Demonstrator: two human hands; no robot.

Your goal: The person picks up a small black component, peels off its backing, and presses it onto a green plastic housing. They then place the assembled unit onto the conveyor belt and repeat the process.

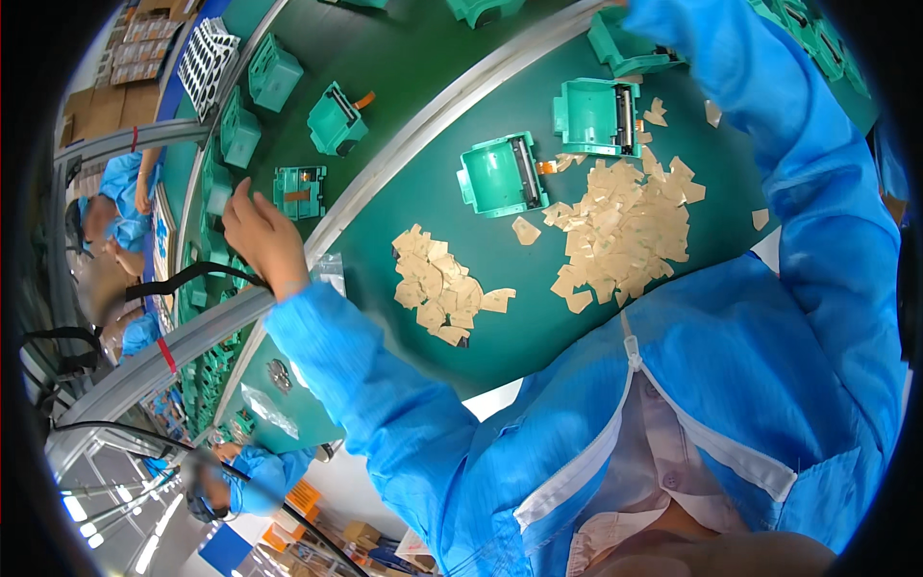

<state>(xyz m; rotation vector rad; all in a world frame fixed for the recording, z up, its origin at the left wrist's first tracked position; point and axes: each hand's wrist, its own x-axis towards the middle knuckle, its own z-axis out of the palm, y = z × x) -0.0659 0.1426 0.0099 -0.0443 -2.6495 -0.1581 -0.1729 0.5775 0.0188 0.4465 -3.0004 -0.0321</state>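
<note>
My left hand (261,236) reaches over the dark green conveyor belt at the left, its fingers stretched and slightly curved, nothing visibly held. It is beside a small teal plastic housing (299,192) with an orange flex strip and near a row of teal housings (240,131) along the belt's far side. A black cord runs to that wrist. The right arm stretches to the top edge, where its hand lies outside the picture; a teal housing (625,43) is near that cuff. Two open teal housings with black rollers, one (495,175) and another (588,113), lie on the green worktable.
A large pile of beige paper pieces (625,231) and a smaller pile (437,284) cover parts of the table. A metal rail (423,120) divides table and belt. Another teal housing (335,125) sits on the belt. Co-workers in blue (123,202) are at the far left.
</note>
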